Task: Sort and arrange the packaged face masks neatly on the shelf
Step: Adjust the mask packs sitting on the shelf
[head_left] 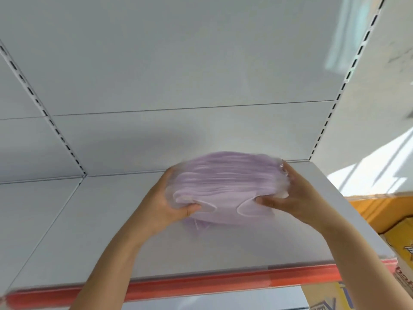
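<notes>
Head camera, looking forward and slightly up at a white metal shop shelf (93,231). Only scraps of writing can be read: on the cardboard boxes (400,260) at the lower right there are partial letters, something like "ba" in red on one flap and a blue "V" on another, too cut off to make a brand or word. The mask packaging itself shows no readable label; it is blurred.

The shelf board is plain white with a red price strip (201,281) along its front edge. Behind it stands a white back panel (178,63), crossed by one horizontal seam and flanked by two slotted uprights, one on the left (44,113) and one on the right (335,104). To the right of the shelf unit a pale wall carries a patch of sunlight.

One stack of lilac face masks in clear wrapping (228,189) is visible, with white ear loops showing at its near edge. It sits at the right part of the shelf board, near the back; whether it rests on the board or is lifted just above it cannot be told.

Two hands are in view. The left hand (165,204) grips the stack's left end, thumb on the front. The right hand (290,195) grips the right end likewise, fingers curled round the far side.
</notes>
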A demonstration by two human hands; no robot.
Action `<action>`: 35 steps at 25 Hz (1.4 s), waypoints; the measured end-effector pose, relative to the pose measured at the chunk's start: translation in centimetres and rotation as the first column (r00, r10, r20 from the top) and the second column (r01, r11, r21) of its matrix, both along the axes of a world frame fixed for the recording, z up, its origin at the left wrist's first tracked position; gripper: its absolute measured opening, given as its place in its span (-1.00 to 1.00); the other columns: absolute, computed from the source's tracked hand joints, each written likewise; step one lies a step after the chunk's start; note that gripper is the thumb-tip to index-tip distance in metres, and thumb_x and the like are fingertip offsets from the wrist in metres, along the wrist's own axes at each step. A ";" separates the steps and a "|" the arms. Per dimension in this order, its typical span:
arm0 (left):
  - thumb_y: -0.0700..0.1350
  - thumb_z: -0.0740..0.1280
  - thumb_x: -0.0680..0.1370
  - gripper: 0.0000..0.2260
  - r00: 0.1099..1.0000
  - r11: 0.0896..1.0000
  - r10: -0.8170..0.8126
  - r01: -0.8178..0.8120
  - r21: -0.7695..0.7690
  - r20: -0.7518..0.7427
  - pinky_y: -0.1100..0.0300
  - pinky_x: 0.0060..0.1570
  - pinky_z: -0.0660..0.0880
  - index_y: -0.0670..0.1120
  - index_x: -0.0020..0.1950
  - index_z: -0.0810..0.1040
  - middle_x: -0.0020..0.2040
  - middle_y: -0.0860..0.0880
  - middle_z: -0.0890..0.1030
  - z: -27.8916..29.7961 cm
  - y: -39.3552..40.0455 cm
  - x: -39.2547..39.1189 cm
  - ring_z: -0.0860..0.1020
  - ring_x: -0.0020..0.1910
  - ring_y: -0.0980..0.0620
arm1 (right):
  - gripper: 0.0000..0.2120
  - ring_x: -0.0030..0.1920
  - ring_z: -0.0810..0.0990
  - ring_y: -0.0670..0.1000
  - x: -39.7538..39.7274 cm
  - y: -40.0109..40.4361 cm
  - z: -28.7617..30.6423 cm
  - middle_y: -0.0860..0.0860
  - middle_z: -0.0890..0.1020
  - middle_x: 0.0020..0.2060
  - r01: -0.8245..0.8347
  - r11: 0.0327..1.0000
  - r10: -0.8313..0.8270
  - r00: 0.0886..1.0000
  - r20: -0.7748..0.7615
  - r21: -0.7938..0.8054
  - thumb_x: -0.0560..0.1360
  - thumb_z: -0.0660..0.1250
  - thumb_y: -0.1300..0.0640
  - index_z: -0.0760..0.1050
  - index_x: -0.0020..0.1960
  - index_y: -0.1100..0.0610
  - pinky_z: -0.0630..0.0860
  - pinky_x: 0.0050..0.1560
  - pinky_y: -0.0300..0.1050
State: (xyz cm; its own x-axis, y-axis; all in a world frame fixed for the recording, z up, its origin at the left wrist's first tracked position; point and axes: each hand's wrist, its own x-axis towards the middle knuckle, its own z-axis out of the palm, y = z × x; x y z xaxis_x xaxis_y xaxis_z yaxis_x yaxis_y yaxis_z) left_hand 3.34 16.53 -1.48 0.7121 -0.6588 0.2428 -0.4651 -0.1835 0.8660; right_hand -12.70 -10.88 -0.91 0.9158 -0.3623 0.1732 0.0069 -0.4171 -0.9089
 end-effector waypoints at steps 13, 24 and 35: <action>0.16 0.68 0.09 -0.56 0.967 0.973 0.029 -0.085 -0.214 -0.252 0.27 -0.09 0.61 -0.02 -0.13 0.77 -0.16 0.01 0.76 0.4 4.9 -0.5 0.71 -0.14 0.11 | -0.41 0.15 0.65 -0.06 5.7 6.6 3.5 -0.06 0.67 0.12 -0.223 0.971 0.215 0.972 0.091 0.090 0.34 0.60 -0.03 0.47 0.30 -0.01 0.57 0.21 0.01; 0.11 0.67 0.13 -0.33 0.731 0.730 0.485 -0.641 -0.238 -0.481 0.08 0.00 0.61 -0.04 0.20 0.68 0.07 -0.01 0.74 -2.1 10.3 1.6 0.71 0.05 0.02 | -0.11 0.33 0.45 0.09 9.7 4.0 -1.8 -0.03 0.52 0.25 -0.279 0.784 -0.053 0.859 -0.508 -0.555 0.33 0.39 -0.41 0.26 0.49 0.02 0.36 0.35 0.05; -0.05 0.65 0.32 -0.58 0.703 0.698 0.550 -0.683 -0.215 -0.450 0.21 -0.14 0.57 0.01 0.14 0.67 -0.03 0.07 0.74 -2.2 9.1 0.4 0.70 -0.03 0.09 | -0.77 -0.32 0.54 -0.03 6.3 5.4 0.5 0.04 0.62 -0.25 0.020 0.863 -0.087 0.990 0.109 0.504 0.39 0.50 0.23 0.46 -0.13 0.04 0.42 -0.39 -0.27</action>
State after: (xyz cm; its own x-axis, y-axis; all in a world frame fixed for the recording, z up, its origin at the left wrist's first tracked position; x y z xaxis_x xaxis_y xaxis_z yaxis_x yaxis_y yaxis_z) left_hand 3.76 25.65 -3.63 0.9986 0.0435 0.0314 -0.0320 0.0138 0.9994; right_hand -6.40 -5.47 -0.39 0.8758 -0.4783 0.0654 0.1235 0.0910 -0.9882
